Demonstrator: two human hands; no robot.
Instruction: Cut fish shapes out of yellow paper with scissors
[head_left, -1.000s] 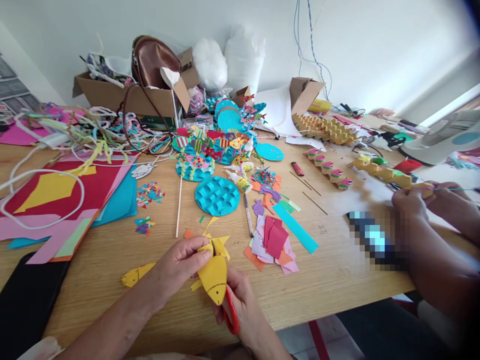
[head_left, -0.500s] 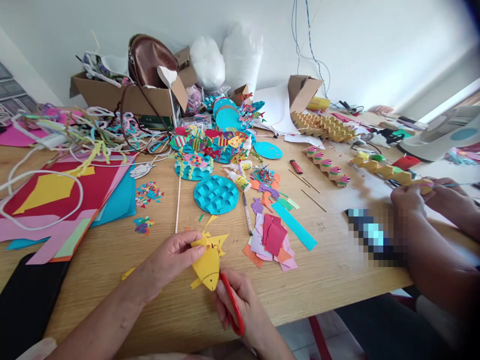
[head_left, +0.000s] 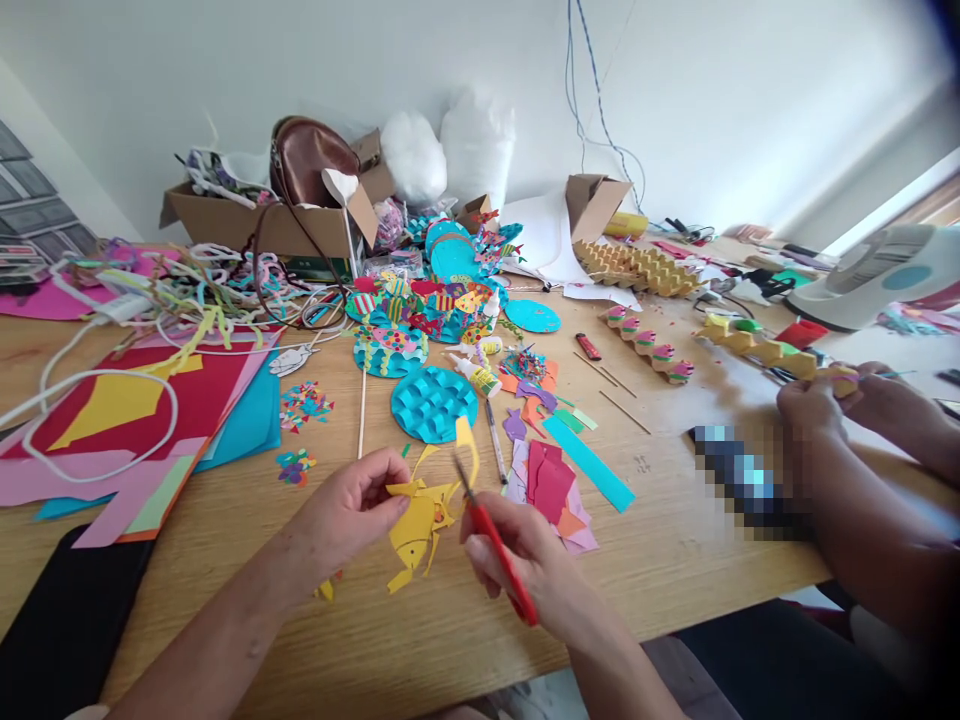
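Note:
My left hand [head_left: 358,508] pinches a yellow paper fish [head_left: 411,530] by its upper left edge, just above the table. The fish has a drawn eye and a head line, and cut strips hang from its edges. In my right hand [head_left: 517,548] is a pair of red-handled scissors [head_left: 501,560], its blades pointing up and away, a little right of the fish. A curved yellow paper strip [head_left: 466,445] shows at the blade tips; whether the blades touch it, I cannot tell. Yellow scraps [head_left: 325,588] lie partly behind my left wrist.
Beyond my hands lie a scalloped blue disc [head_left: 433,402], glue bottles [head_left: 478,376], a pen [head_left: 496,442] and stacked coloured paper pieces [head_left: 549,482]. Coloured sheets [head_left: 180,400] cover the left side. At right, another person's hands [head_left: 821,400] hold an egg-carton strip [head_left: 757,348].
The scissors have moved from the fish's lower right edge up and right, their blades now pointing away. A yellow strip now stands out beside the fish. The view has shifted slightly.

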